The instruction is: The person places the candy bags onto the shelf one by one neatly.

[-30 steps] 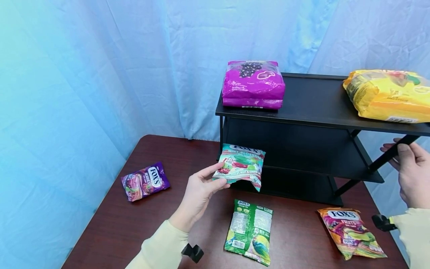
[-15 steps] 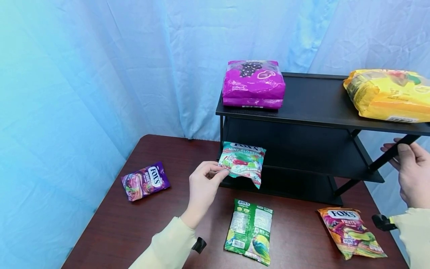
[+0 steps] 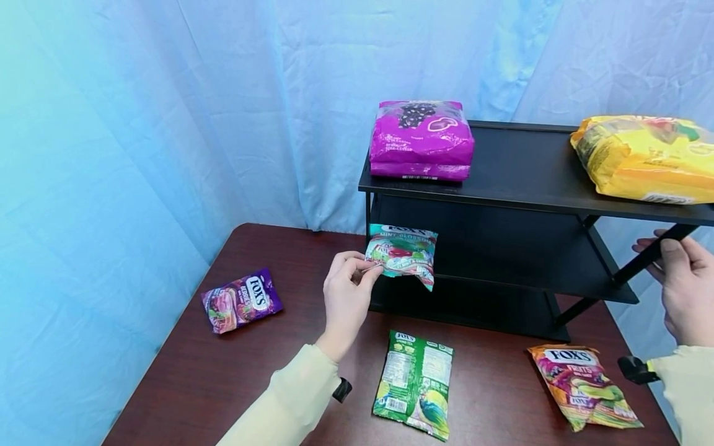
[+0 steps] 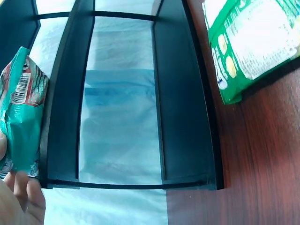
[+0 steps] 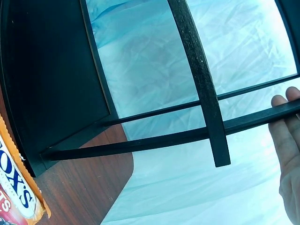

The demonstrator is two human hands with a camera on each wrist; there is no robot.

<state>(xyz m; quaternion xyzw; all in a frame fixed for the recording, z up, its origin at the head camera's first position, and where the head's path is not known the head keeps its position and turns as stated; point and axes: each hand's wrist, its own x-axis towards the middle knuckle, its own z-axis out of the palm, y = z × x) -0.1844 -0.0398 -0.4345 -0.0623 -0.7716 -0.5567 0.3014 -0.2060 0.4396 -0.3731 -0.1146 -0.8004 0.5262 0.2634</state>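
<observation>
My left hand (image 3: pixel 348 297) pinches the lower left corner of a teal FOX'S Mint Blossom candy bag (image 3: pixel 403 251). The bag is at the left end of the black shelf rack (image 3: pixel 524 167), level with its middle tier. In the left wrist view the bag (image 4: pixel 26 117) appears beside a shelf edge, with my fingers (image 4: pixel 21 187) below it. On the far right, my right hand (image 3: pixel 686 285) grips a slanted post of the rack, thumb in front and fingers behind. The right wrist view catches that hand (image 5: pixel 288 154) on the post (image 5: pixel 262 118) at its edge.
On the top tier sit a purple grape bag (image 3: pixel 421 141) and a yellow bag (image 3: pixel 649 160). A purple Berries bag (image 3: pixel 242 301), a green bag (image 3: pixel 415 384) and an orange Fruits bag (image 3: pixel 582 385) lie on the brown table (image 3: pixel 223 378). Blue curtains (image 3: pixel 223 124) hang behind.
My left hand has shifted its grasp on the Mint Blossom bag and moved up and slightly right. The bag has risen a little toward the middle tier. My right hand stays on the post.
</observation>
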